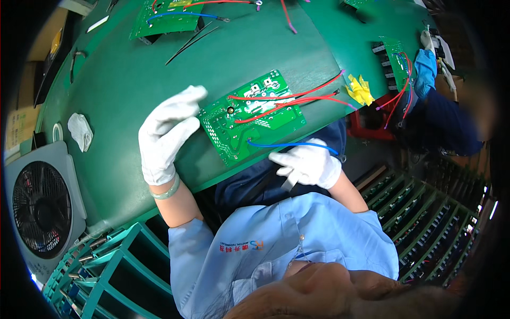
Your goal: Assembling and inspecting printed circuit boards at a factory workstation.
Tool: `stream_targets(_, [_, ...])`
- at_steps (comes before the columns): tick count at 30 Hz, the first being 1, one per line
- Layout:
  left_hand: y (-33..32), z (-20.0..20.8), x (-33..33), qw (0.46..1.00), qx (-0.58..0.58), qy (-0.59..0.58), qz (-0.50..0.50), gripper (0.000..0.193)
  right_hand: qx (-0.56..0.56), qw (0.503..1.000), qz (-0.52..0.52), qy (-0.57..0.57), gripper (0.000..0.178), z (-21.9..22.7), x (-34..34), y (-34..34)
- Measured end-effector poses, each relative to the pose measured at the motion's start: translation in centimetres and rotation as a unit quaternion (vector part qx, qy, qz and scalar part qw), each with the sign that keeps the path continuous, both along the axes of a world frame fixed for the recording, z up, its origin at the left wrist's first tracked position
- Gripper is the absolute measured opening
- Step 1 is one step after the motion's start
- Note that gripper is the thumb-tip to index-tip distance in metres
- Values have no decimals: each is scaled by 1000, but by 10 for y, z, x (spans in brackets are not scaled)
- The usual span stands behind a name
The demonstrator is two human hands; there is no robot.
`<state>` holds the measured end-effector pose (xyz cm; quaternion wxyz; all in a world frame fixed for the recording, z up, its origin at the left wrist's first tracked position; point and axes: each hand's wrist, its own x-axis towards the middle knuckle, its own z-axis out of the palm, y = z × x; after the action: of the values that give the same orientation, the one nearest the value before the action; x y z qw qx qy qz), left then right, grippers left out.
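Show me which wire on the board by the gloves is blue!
The lowest: the blue wire nearest the right hand. The others, red wires, lie higher in view.

Far circuit board (169, 22) partly out of view

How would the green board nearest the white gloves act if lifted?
The green board looks flat and straight-edged, so probably stiff. Its red wires are long with free ends, so they may swing or snag. The blue wire might too.
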<state>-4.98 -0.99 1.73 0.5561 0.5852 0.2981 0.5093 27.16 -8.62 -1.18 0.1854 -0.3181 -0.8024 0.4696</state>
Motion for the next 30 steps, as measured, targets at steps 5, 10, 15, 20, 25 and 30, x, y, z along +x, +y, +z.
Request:
stream_targets(5, [8,8,27,987,-12,150,-60,84,318,942,47,-94,61,59,-21,10])
stream_targets(10, [5,13,48,945,-45,317,-58,98,433,845,-188,-251,65,71,-22,41])
stream_targets(15, [1,8,45,942,-29,328,-62,92,363,885,-140,-256,22,44,3,74])
stream_targets(20, [3,16,45,954,-96,265,-100,81,345,922,-80,-156,20,42,4,94])
stream_targets(25, [6,-7,30,967,-83,226,-84,73,355,930,-64,-70,23,35,-4,99])
stream_targets(30, [19,-16,36,983,-28,162,-82,72,407,890,-183,-97,21,37,-1,72])
